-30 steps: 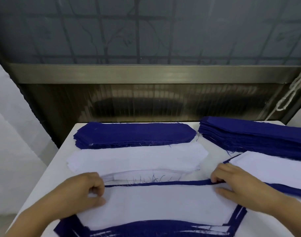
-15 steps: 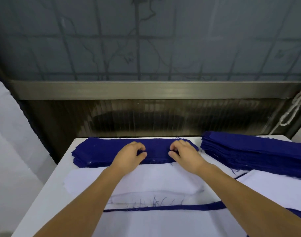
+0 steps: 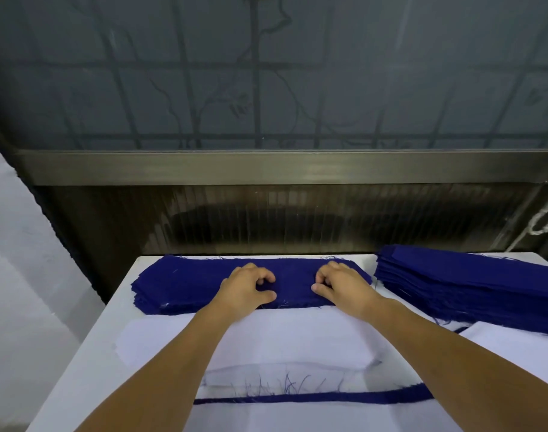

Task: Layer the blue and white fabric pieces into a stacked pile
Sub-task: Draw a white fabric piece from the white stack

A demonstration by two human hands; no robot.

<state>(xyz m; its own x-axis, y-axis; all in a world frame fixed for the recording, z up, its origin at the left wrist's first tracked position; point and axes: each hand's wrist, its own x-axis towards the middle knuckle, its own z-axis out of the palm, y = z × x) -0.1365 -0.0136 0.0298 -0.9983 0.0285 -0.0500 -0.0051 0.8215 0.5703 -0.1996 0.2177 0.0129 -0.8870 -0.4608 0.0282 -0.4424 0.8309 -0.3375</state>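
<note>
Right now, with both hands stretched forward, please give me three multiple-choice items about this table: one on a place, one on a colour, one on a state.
1. Where do both hands rest?
A. on the far blue pile
B. on the right blue stack
C. on the window rail

2. What colour is the pile just nearer than the far blue pile?
A. red
B. white
C. green

3. How are the fingers of the left hand?
A. flat and spread
B. hidden under cloth
C. curled on the blue cloth

Answers:
1 A: the left hand and right hand lie on the far blue pile, apart from the right blue stack.
2 B: the white pile lies before it.
3 C: the fingertips bend down onto the top blue piece.
</note>
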